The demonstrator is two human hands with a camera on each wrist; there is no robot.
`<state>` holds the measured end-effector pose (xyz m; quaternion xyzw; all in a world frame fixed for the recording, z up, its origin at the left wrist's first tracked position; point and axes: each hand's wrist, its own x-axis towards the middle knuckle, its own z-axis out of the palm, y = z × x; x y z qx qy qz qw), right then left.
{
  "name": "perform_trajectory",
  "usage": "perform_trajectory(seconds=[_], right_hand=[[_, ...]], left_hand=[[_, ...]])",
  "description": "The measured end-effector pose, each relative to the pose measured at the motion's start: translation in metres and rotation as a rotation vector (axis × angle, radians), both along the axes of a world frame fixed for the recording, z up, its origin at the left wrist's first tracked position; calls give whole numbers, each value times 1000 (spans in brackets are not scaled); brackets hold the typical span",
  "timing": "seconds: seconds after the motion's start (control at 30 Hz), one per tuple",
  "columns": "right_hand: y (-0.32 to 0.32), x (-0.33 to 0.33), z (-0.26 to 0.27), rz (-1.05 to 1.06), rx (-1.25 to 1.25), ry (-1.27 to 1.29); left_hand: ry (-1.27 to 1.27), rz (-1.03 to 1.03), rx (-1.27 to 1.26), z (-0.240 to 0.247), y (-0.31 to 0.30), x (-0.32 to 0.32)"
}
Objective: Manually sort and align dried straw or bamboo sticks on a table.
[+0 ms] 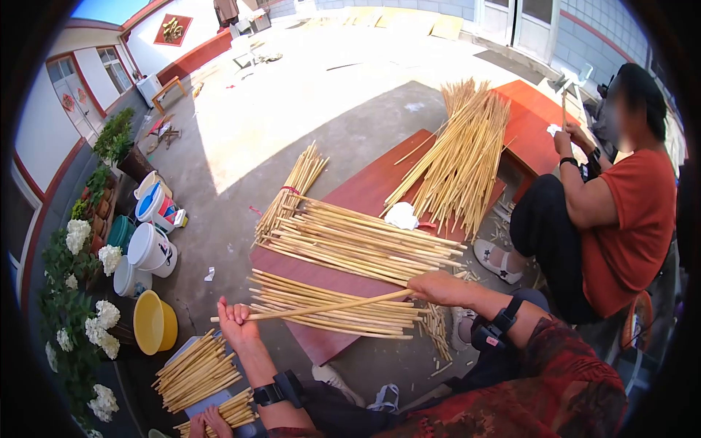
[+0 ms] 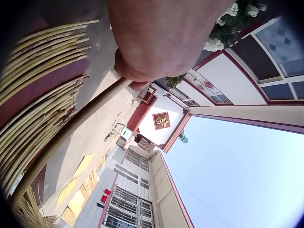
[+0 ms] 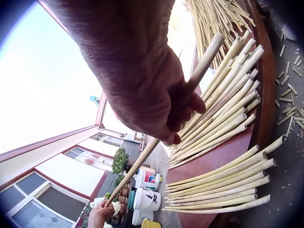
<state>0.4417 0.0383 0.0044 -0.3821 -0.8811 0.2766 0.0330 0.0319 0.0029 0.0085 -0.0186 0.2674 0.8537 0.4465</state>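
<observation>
A long, pale wooden stick (image 1: 328, 306) slants across the front of the head view, one end in each hand. My left hand (image 1: 237, 325) holds it near the thinner end, with the tip poking out past the fingers. At the other end my right hand (image 1: 436, 287) grips it; in the right wrist view the fingers (image 3: 192, 105) curl round it and the cut end sticks out beyond. Beneath lie two rows of similar sticks, a larger row (image 1: 365, 237) and a smaller front row (image 1: 336, 310), on a reddish-brown board (image 1: 328, 342).
A tied bundle (image 1: 303, 171) and a big heap of sticks (image 1: 460, 157) lie farther back. Another person (image 1: 621, 190) sits at the right. Someone's hands (image 1: 208, 423) touch sticks at lower left. Buckets (image 1: 152, 248), a yellow basin (image 1: 155, 323) and flowers line the left. Cut-off pieces (image 1: 437, 332) litter the ground.
</observation>
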Motion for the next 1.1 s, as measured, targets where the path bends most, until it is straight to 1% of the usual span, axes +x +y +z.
perform_trajectory(seconds=[0.07,0.13,0.17,0.2,0.27,0.3,0.33,0.37,0.4,0.47,0.5,0.53,0.57,0.6,0.63,0.7,0.73,0.8,0.83,0.87,0.9,0.93,1.0,1.03,1.07,1.1], right_hand=[[-5,6,5,-34,-28,-17],[-2,3,6,-26,-40,69],[-6,-7,10,-63,-69,129],[-9,-14,13,-71,-68,123],[-15,-27,14,25,-149,187],[-18,-34,10,21,-150,184],[-21,-42,4,48,-178,304],[-24,-48,0,66,-211,418],[-24,-56,1,62,-214,414],[-23,-72,4,35,-491,455],[-23,-79,3,9,-560,524],[-22,-84,7,9,-560,524],[-20,-86,14,-121,-788,532],[-18,-89,19,-251,-1017,536],[-14,-92,19,-251,-1017,536],[-8,-94,15,-264,-1100,591],[-8,-95,17,-263,-1104,585],[-9,-98,21,-76,-391,523],[-10,-98,19,-73,-391,525],[-14,-98,13,-64,-258,505],[-15,-98,11,-56,-123,485],[-13,-94,13,-57,-115,486],[-12,-83,16,75,-190,545],[-7,-72,17,71,-175,540],[-3,-64,13,114,-283,503],[-1,-53,12,154,-388,461]], left_hand=[[-11,15,17,0,-6,-4],[-28,52,74,1,-9,-5],[-35,39,70,3,-8,0],[-53,34,109,6,-7,6],[-78,27,149,13,-2,22],[-50,-53,177,16,0,36],[-20,-130,207,19,3,52],[35,-215,167,18,7,76],[91,-296,131,16,11,102],[90,-464,95,7,14,138],[88,-469,96,5,12,156],[96,-558,63,3,9,172],[100,-653,33,2,10,181],[97,-655,35,1,13,182],[112,-645,36,-1,16,180],[101,-622,50,2,20,181],[96,-618,47,4,20,178],[179,-596,86,8,23,167],[130,-493,74,9,25,152],[130,-493,73,7,24,136],[77,-430,107,6,23,120],[24,-368,147,6,25,111],[49,-285,86,11,23,98],[32,-245,109,12,24,88],[17,-198,118,11,18,71],[14,-201,120,8,16,55]])
